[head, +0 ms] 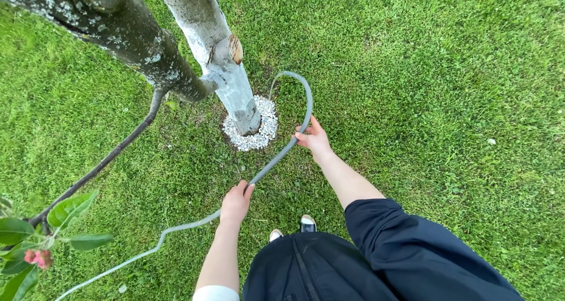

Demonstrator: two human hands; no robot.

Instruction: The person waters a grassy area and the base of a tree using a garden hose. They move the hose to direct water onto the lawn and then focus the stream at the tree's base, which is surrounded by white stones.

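Note:
A grey garden hose point(282, 154) runs from the lower left across the grass and curves in a loop toward the tree. My left hand point(236, 202) grips the hose at its lower stretch. My right hand point(313, 139) holds it farther along, just before the bend. The hose end point(273, 84) arches over a ring of white gravel point(254, 131) at the foot of a whitewashed tree trunk point(226, 65). A thin stream of water falls from the end toward the gravel.
A thick dark branch point(123, 33) leans across the upper left, with a thinner one point(100, 165) dropping to leaves and a pink blossom point(38, 257). Lawn point(441, 89) surrounds everything. My shoes point(291, 227) stand below the hose.

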